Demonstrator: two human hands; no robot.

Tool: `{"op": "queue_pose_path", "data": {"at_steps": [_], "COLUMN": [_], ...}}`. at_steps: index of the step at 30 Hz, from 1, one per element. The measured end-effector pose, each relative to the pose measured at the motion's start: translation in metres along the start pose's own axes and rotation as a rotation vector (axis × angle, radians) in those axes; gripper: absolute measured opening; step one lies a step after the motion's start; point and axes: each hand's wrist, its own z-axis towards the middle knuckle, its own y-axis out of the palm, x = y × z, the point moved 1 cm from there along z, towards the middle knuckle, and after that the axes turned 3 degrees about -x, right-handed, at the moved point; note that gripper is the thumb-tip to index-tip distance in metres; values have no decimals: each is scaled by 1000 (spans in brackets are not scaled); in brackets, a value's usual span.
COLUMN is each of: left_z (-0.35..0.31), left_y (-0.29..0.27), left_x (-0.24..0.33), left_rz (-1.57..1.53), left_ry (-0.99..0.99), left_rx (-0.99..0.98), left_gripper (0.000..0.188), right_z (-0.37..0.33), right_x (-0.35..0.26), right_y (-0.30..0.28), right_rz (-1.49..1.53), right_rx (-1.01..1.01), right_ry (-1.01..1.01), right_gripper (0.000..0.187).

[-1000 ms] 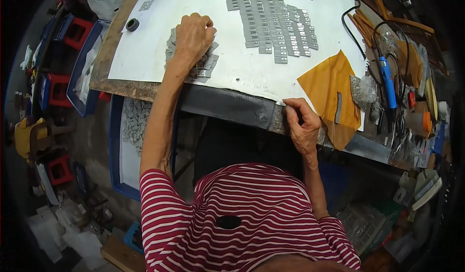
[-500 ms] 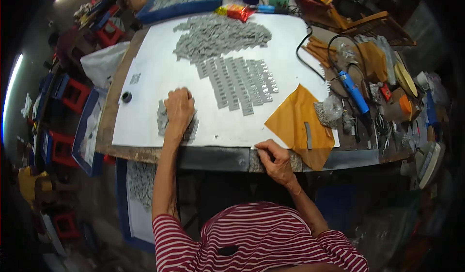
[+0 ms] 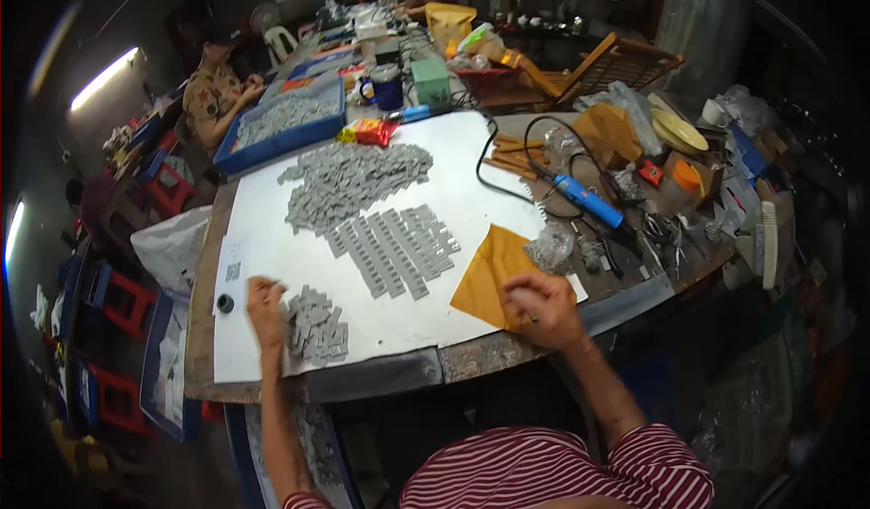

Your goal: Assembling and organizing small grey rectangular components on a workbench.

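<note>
My left hand [image 3: 265, 311] is just left of a small heap of flat grey pieces [image 3: 319, 329], its fingers bent and slightly blurred; whether anything is between them does not show. Over the right part of an orange-brown sheet [image 3: 489, 273], my right hand [image 3: 546, 311] has its fingers curled in toward the thumb; what they hold, if anything, is hidden. Farther off on the white board [image 3: 471, 160], perforated grey strips [image 3: 385, 251] lie in slanted rows. Behind them spreads a large pile of similar grey pieces [image 3: 353, 183].
A small black ring [image 3: 225, 303] sits at the board's left edge. To the right are a blue corded hand tool [image 3: 589, 201], a bag of small metal parts [image 3: 550, 246] and clutter. A blue tray [image 3: 285, 119] of grey pieces stands at the back left, beside a co-worker [image 3: 213, 96].
My view has tilted up. My left hand has come off the small heap to its left side. My right hand has gone from the table edge onto the orange-brown sheet, where a grey strip showed before.
</note>
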Motion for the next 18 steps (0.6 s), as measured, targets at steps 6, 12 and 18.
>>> {"op": "queue_pose_path", "data": {"at_steps": [6,12,18], "left_z": [24,15,-44], "left_y": [-142,-377,-511], "left_x": [-41,-95,-118], "left_rz": [-106,-180,12], "left_ry": [-179,-190,-337], "left_rx": [302,660,937], "left_gripper": [17,27,31], "right_z": [44,78,54], "right_x": [-74,-167,-235], "right_y": [-110,-227,-349], "right_rz": [-99,-174,-152], "right_rx": [192,321,500], "right_ry": [-218,-498,-559], "right_gripper": [26,32,41]}}
